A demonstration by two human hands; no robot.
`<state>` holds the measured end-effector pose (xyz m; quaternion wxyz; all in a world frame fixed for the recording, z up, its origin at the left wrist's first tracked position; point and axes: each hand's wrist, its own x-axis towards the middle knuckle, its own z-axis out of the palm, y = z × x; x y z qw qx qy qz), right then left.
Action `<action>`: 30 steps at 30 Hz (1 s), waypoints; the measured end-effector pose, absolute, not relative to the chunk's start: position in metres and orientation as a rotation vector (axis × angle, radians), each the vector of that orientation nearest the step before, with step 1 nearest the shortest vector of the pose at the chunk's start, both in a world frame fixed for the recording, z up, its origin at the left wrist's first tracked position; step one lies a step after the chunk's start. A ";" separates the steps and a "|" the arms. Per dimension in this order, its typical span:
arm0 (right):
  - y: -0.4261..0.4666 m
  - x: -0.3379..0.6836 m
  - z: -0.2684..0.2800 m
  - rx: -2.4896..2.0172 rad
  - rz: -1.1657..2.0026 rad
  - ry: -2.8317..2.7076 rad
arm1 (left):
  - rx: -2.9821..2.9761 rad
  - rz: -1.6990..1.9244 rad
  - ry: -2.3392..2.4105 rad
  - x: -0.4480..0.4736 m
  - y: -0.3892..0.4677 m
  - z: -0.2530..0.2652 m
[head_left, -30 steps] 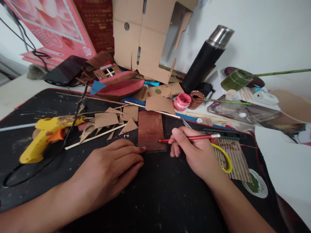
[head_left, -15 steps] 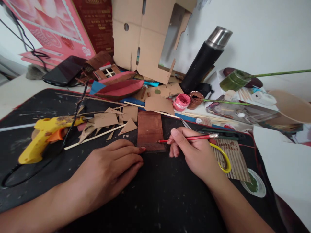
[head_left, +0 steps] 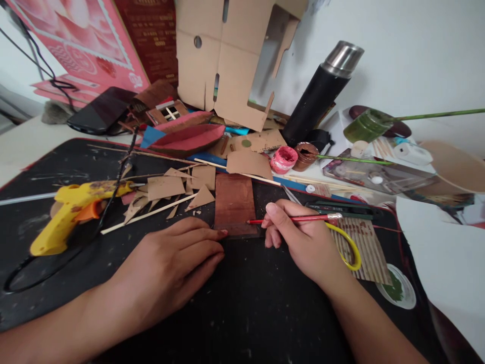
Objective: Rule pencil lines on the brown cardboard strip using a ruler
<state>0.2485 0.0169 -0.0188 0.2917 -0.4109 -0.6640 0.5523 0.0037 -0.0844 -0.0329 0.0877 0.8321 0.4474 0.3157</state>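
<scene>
Head view: I see two bare hands working over a black mat (head_left: 242, 303); call the brown card (head_left: 235, 199) the clock's centre.
Brown card: it lies flat on the mat between the hands, a clear strip (head_left: 240, 230), probably a ruler, across its six o'clock end.
Left hand (head_left: 172, 255): at about half past seven, palm down, grip released, fingertips resting at the strip's near left.
Right hand (head_left: 297, 227): at four o'clock, grip grasping the red pencil (head_left: 316, 218) between thumb and fingers.
Pencil tip: pointing to nine o'clock, by the strip's upper edge; whether it touches I can't tell.
Good marking: I'd press the strip evenly, fingertips clear of the edge, lean the lead against it and keep one tilt through a light stroke.
Elbow room: the scissors (head_left: 356, 253) sit near four o'clock, just beside the right hand, and could snag it; the glue gun (head_left: 64, 215) at nine is well apart.
</scene>
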 end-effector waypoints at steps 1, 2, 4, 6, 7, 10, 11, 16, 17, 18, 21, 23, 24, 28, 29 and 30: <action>0.017 0.248 -0.019 -1.095 1.477 -1.768 | 2.476 0.944 1.332 0.004 -0.084 -0.033; 0.017 0.248 -0.019 -1.096 1.482 -1.764 | 2.472 0.947 1.333 0.004 -0.085 -0.033; 0.017 0.248 -0.020 -1.099 1.485 -1.755 | 2.463 0.954 1.336 0.004 -0.085 -0.033; 0.017 0.248 -0.021 -1.099 1.482 -1.728 | 2.463 0.957 1.331 0.003 -0.085 -0.033; 0.017 0.247 -0.022 -1.097 1.484 -1.705 | 2.470 0.957 1.328 0.003 -0.084 -0.033; 0.017 0.247 -0.024 -1.088 1.509 -1.634 | 2.483 0.943 1.324 0.003 -0.084 -0.033; 0.017 0.247 -0.024 -1.086 1.517 -1.625 | 2.483 0.940 1.324 0.003 -0.084 -0.033; 0.017 0.248 -0.023 -1.108 1.494 -1.679 | 2.463 0.943 1.337 0.003 -0.085 -0.033; 0.017 0.248 -0.023 -1.116 1.487 -1.690 | 2.460 0.944 1.335 0.003 -0.085 -0.033; 0.017 0.248 -0.024 -1.124 1.482 -1.698 | 2.458 0.947 1.332 0.003 -0.085 -0.032; 0.017 0.249 -0.024 -1.136 1.479 -1.708 | 2.456 0.954 1.335 0.003 -0.085 -0.032; 0.017 0.249 -0.025 -1.139 1.477 -1.713 | 2.458 0.961 1.336 0.004 -0.085 -0.032; 0.017 0.249 -0.025 -1.138 1.477 -1.714 | 2.461 0.960 1.335 0.004 -0.084 -0.032; 0.017 0.248 -0.025 -1.130 1.478 -1.705 | 2.477 0.947 1.328 0.004 -0.084 -0.032; 0.017 0.248 -0.025 -1.128 1.479 -1.703 | 2.478 0.943 1.328 0.004 -0.084 -0.032; 0.017 0.248 -0.024 -1.129 1.478 -1.703 | 2.479 0.940 1.329 0.003 -0.085 -0.032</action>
